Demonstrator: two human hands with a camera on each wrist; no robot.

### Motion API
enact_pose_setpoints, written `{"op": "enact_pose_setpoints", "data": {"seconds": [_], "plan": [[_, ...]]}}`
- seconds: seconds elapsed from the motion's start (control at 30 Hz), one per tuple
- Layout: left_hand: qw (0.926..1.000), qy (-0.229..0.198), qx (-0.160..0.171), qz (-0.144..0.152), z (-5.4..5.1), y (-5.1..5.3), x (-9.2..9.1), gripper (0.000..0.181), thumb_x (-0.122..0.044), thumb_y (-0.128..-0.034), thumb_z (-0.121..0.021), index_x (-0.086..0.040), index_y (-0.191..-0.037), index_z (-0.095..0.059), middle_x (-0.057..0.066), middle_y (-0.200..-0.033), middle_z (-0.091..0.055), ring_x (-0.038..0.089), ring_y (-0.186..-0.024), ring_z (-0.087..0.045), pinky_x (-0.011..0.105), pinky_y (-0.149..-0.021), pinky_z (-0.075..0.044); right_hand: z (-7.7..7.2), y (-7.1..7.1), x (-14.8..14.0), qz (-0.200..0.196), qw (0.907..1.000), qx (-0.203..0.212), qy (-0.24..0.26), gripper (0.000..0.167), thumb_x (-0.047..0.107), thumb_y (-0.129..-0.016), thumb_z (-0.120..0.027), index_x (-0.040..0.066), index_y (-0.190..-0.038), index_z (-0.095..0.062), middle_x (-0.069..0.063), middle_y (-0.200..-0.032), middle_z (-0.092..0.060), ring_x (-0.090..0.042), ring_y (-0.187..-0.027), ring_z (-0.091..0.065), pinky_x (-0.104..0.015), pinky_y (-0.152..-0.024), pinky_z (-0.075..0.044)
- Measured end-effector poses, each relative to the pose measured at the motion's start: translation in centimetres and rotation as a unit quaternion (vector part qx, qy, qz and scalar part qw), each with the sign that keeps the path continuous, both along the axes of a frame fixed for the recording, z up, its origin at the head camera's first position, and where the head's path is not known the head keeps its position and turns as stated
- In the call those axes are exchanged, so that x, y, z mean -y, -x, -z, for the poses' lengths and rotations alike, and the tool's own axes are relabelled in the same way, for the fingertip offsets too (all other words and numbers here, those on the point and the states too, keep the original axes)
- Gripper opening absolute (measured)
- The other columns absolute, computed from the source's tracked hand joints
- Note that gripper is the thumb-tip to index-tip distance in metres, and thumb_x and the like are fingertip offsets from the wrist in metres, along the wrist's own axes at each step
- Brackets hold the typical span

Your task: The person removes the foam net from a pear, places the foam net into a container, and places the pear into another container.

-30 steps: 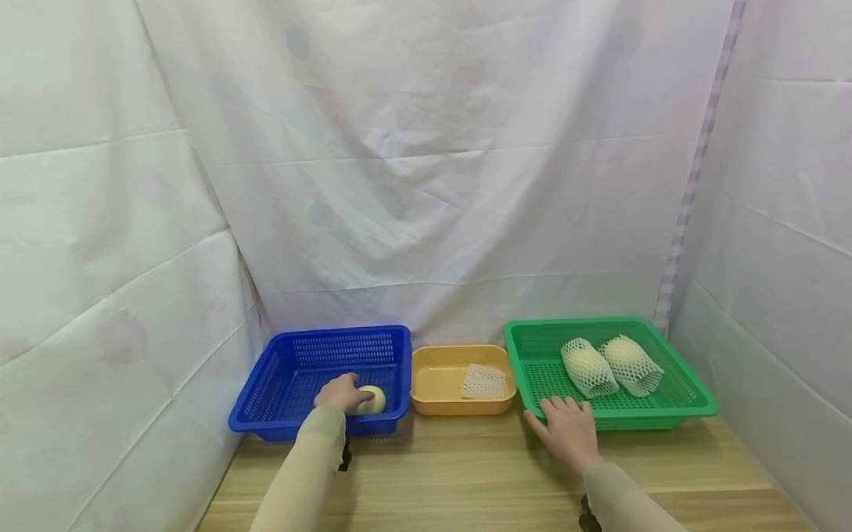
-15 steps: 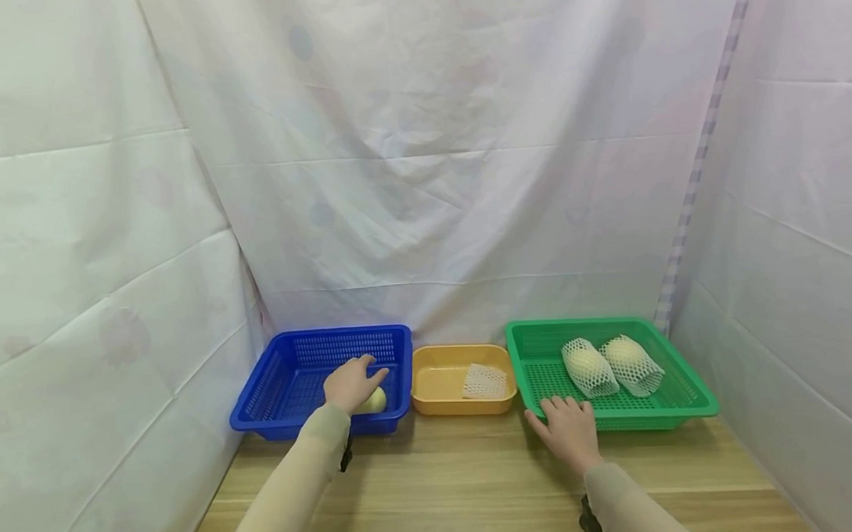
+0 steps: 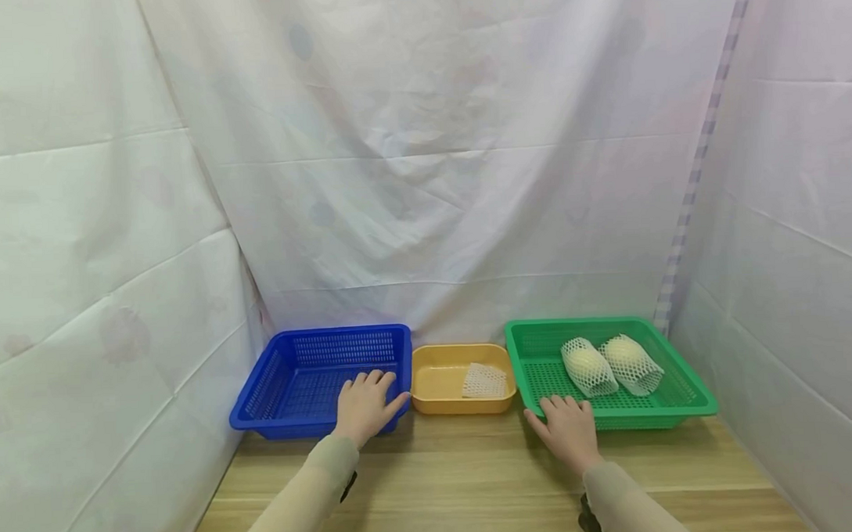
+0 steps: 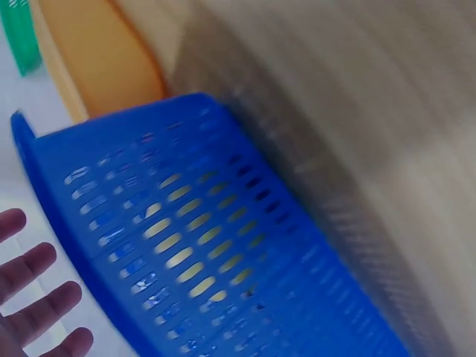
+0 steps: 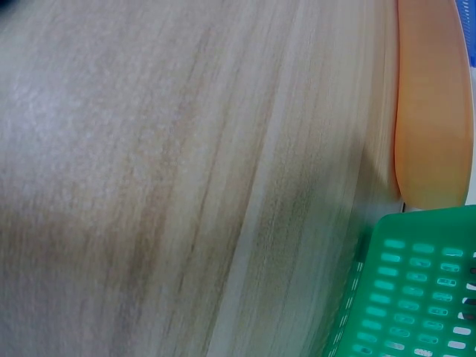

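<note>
The fruit [image 4: 179, 258] lies at the blue basket's [image 3: 276, 425] five o'clock. Our left hand [image 3: 365, 406] spreads empty over that edge; we're likely between grasps, next needing a curled hold. At three o'clock, our right hand [image 3: 569, 431] rests loosely on the green basket [image 3: 674, 411], gripping nothing.

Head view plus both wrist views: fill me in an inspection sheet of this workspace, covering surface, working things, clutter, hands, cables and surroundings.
Surface: wood-grain table.
Job's things: blue basket, something pale yellow showing through its slots; yellow tray holding a white foam net; green basket holding two pale round items, each in a net sleeve.
Clutter: nothing seen.
Hands: left hand over the blue basket's near right corner, fingers spread, contact unclear; right hand resting on the green basket's near rim.
Cables: nothing seen.
Surroundings: white cloth hangs left, right and at the back.
</note>
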State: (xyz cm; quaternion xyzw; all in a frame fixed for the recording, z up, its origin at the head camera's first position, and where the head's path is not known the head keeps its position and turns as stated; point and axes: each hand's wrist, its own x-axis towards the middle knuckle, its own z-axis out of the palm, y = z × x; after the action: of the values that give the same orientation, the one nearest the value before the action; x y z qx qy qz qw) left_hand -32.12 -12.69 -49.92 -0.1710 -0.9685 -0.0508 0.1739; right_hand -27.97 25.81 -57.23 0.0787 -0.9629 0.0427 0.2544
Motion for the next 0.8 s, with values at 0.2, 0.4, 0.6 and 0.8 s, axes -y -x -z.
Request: {"op": "enact_pose_setpoints", "data": {"seconds": [0.2, 0.4, 0.6, 0.8], "plan": [[0.9998, 0.012, -0.006, 0.012, 1.9, -0.8, 0.2, 0.066, -0.074, -0.0894, -0.038, -0.023, -0.122, -0.064, 0.005, -0.117, -0.063, 0.030, -0.109, -0.057, 0.055, -0.090, -0.044, -0.2, -0.2, 0.1, 0.001, 1.0000, 0.000, 0.000, 0.039, 0.055, -0.091, -0.057, 0.017, -0.088, -0.064, -0.001, -0.082, -0.060, -0.024, -0.071, -0.049, -0.043, -0.064, -0.033], [0.9999, 0.009, 0.005, 0.012, 3.1, -1.3, 0.0, 0.063, -0.073, -0.0888, -0.040, -0.024, -0.119, -0.064, 0.003, -0.115, -0.062, 0.028, -0.105, -0.057, 0.056, -0.089, -0.043, -0.1, -0.1, 0.0, 0.002, 1.0000, -0.006, -0.001, 0.041, 0.055, -0.092, -0.056, 0.016, -0.091, -0.065, -0.002, -0.083, -0.061, -0.024, -0.073, -0.050, -0.043, -0.064, -0.034], [0.9995, 0.026, 0.018, 0.008, 3.9, -1.8, 0.2, 0.074, -0.078, -0.0883, -0.026, -0.023, -0.121, -0.064, 0.003, -0.114, -0.062, 0.031, -0.101, -0.058, 0.057, -0.085, -0.044, 0.1, 0.0, 0.0, 0.000, 0.9999, -0.014, -0.001, 0.042, 0.055, -0.091, -0.057, 0.014, -0.096, -0.068, -0.004, -0.087, -0.063, -0.026, -0.076, -0.053, -0.044, -0.065, -0.035], [0.9997, 0.022, 0.013, 0.003, 4.5, -2.0, 0.3, 0.061, -0.068, -0.0911, -0.043, -0.021, -0.122, -0.065, 0.004, -0.116, -0.063, 0.033, -0.102, -0.058, 0.058, -0.088, -0.042, 0.2, 0.0, -0.1, -0.001, 0.9999, -0.012, -0.003, 0.046, 0.056, -0.092, -0.054, 0.013, -0.101, -0.070, -0.005, -0.092, -0.065, -0.027, -0.080, -0.055, -0.045, -0.066, -0.036]]}}
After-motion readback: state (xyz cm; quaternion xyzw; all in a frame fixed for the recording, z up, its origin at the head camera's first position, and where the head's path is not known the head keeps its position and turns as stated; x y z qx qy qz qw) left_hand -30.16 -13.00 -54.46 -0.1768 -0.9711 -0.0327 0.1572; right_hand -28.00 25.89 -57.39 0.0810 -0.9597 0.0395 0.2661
